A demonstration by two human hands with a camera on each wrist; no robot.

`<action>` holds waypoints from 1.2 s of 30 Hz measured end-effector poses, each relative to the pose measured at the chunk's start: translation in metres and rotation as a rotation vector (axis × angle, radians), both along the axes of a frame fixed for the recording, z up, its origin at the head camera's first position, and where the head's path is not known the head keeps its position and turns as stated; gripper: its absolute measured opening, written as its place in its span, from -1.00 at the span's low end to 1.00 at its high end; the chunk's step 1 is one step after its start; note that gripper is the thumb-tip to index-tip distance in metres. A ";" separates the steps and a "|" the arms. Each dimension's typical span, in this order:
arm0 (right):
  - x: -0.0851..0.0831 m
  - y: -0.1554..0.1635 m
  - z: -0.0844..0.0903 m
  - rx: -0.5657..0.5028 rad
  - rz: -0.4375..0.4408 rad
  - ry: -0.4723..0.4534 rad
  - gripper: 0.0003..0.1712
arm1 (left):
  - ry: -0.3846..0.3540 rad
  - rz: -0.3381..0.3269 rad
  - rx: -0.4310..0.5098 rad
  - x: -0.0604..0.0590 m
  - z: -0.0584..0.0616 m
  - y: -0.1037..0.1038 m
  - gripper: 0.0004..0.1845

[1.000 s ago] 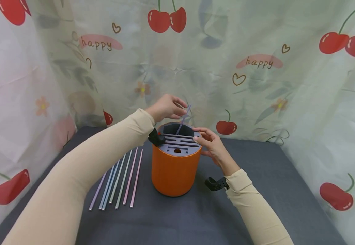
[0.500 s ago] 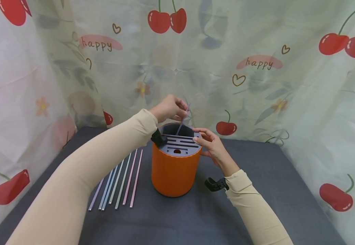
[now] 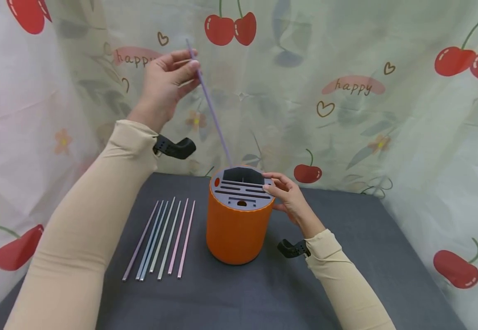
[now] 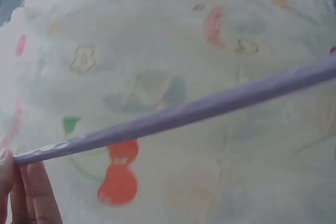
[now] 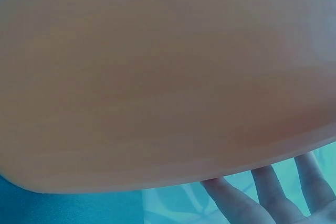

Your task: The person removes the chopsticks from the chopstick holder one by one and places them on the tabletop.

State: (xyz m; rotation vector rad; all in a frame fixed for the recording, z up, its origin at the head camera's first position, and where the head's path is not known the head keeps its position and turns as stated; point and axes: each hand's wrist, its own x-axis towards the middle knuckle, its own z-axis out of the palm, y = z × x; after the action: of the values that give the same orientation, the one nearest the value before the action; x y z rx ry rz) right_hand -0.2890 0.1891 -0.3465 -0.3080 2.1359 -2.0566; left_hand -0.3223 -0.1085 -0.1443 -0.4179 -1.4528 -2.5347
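Note:
My left hand [image 3: 169, 80], raised to the upper left, pinches a slim purple chopstick [image 3: 212, 107] close to its top end. The chopstick slants down to the right, and its lower end meets the back rim of an orange utensil holder [image 3: 239, 233]; whether it is behind or above that rim I cannot tell. In the left wrist view the chopstick [image 4: 194, 111] crosses the picture from the fingertips. My right hand [image 3: 290, 197] grips the holder's upper right side, thumb on the grey slotted top; the right wrist view shows fingers against its wall [image 5: 157, 87].
Several chopsticks [image 3: 166, 238] in purple, blue, green and pink lie side by side left of the holder. The holder's lid [image 3: 247, 200] has narrow slots and a large dark opening at the back. A patterned curtain [image 3: 264, 101] closes off the dark tabletop [image 3: 346, 256] behind.
My left hand has risen and moved left from over the holder, drawing the chopstick up out of the back opening. The right hand has stayed on the holder.

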 end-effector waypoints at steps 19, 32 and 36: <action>-0.002 0.001 -0.001 -0.006 -0.017 -0.009 -0.64 | -0.303 0.108 -0.834 -0.021 -0.195 -0.137 -0.45; -0.001 0.000 -0.001 -0.002 -0.019 -0.005 -0.63 | -0.580 0.066 -1.035 -0.020 -0.296 -0.160 -0.48; -0.001 0.000 -0.001 -0.007 -0.019 -0.006 -0.63 | -0.611 0.065 -1.018 -0.021 -0.304 -0.161 -0.48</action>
State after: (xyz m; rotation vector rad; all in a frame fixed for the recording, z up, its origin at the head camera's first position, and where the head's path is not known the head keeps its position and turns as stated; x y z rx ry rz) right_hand -0.2901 0.1887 -0.3476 -0.2834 2.1367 -2.0730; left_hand -0.3434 -0.2693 -0.4488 0.3330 -2.8548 -1.7208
